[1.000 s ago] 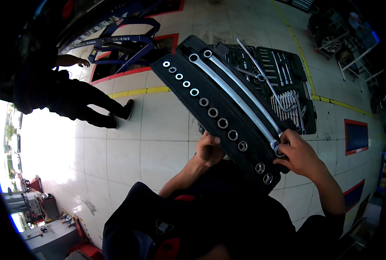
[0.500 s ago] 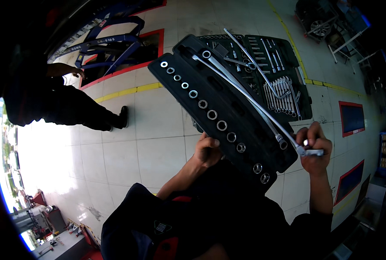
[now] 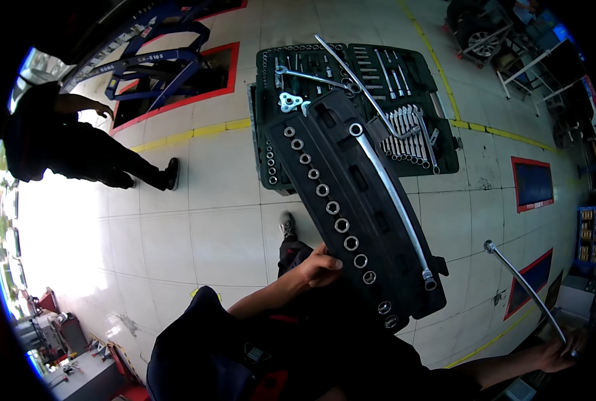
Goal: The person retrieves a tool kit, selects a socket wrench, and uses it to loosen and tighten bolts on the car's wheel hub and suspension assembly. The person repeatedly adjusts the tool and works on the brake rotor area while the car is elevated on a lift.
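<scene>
My left hand (image 3: 321, 269) grips the edge of an opened, long black socket case (image 3: 371, 212), thumb on top. The case tilts in front of my body, with a row of sockets (image 3: 341, 225) along its left half. A long silver wrench (image 3: 395, 194) lies in its right half, a ring at the far end and a jointed head at the near end. Far out at the lower right, my right hand (image 3: 557, 352) is closed round the near end of another long silver wrench (image 3: 526, 289), whose ring end points up and left, apart from the case.
Beyond the case stands a large open tool set (image 3: 445, 160) with spanners (image 3: 408, 137), a long bar (image 3: 351, 73) and a pale three-lobed part (image 3: 289, 101) on it. A person in dark clothes (image 3: 77, 144) stands left, near a blue lift (image 3: 154, 67). A wheel (image 3: 483, 43) is at far right.
My right hand has carried its wrench away from the case, down and to the right. The case has tilted more steeply, and more of the tool set behind shows.
</scene>
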Available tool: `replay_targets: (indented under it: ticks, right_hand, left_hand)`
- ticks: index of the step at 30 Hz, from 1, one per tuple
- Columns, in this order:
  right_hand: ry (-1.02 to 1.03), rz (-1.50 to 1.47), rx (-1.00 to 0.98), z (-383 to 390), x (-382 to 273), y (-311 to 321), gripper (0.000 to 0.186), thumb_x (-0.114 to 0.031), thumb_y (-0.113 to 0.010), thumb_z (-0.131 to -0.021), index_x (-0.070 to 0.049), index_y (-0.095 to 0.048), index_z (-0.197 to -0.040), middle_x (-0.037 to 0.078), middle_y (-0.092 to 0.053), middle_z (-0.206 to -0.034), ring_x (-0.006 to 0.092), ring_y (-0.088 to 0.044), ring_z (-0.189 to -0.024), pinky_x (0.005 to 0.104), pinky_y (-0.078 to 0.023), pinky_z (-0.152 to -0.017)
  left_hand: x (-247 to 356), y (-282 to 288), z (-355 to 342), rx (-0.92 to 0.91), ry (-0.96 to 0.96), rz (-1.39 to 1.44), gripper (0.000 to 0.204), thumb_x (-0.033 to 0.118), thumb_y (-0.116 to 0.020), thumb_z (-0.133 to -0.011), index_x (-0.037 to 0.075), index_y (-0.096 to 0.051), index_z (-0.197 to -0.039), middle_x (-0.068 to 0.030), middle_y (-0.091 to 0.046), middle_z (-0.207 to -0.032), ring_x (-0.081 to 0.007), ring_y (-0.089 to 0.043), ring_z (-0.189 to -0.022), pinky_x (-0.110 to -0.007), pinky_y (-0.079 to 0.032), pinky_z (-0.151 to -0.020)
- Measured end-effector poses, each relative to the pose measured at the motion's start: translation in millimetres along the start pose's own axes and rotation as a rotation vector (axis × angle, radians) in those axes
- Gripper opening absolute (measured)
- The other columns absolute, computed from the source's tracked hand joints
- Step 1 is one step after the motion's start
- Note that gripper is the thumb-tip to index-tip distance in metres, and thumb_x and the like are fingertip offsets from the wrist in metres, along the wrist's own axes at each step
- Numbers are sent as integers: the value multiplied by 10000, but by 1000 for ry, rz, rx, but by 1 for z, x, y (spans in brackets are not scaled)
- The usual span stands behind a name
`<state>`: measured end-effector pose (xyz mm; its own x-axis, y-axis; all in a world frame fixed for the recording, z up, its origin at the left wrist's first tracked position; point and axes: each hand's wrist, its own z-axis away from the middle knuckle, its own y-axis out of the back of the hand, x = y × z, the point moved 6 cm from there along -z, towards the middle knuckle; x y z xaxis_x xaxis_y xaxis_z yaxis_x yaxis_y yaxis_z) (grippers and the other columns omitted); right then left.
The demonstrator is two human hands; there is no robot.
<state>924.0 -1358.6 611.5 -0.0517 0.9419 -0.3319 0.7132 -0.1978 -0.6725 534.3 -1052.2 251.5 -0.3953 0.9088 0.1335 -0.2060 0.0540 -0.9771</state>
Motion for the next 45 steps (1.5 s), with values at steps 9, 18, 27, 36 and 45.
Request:
replay_targets:
  ticks: [9, 18, 27, 36, 45]
  right_hand:
    - [-304, -94, 320, 12, -89, 254, 253, -109, -570, -813, -95, -319, -781, 54, -342, -776, 160, -350, -608, 300, -338, -533]
    - [-530, 175, 591, 117, -132, 410, 230, -72, -539, -851, -99, -327, -765, 19, -307, -732, 146, -315, -647, 280, -298, -616]
    - [-607, 2151, 286, 303, -333, 402, 445, -32, -467, -907, -2, -322, -1326, 132, -509, -1063, 207, -507, -953, 329, -446, -884]
    - [-726, 2567, 754, 444, -374, 213, 373, -216, -456, -935, -35, -402, -1256, 125, -514, -1136, 207, -542, -969, 275, -485, -769]
    - [102, 1063, 1921, 444, -190, 181, 165, -242, -559, -868, -109, -558, -769, 34, -530, -660, 130, -460, -477, 244, -411, -427]
  left_hand:
    - [-168, 82, 60, 478, -326, -72, 451, 16, -572, -720, 6, -480, -1161, -123, -550, -1150, -276, -523, -1092, -443, -380, -991]
    - [-224, 215, -5, 573, -380, 192, 293, -4, -575, -723, -8, -576, -1016, -121, -604, -1067, -290, -521, -1082, -459, -341, -1031]
    - [-149, 330, -190, 330, -422, 101, 375, 6, -556, -755, -14, -544, -1129, -121, -559, -1198, -283, -470, -1165, -496, -259, -1075]
    - [-38, 403, -313, 283, -420, 2, 341, 160, -433, -890, -9, -527, -1170, -164, -537, -1214, -298, -455, -1177, -433, -272, -1063]
    - [52, 505, -357, 599, -544, -52, 319, 177, -476, -868, 24, -529, -1144, -122, -569, -1145, -284, -529, -1059, -426, -407, -944]
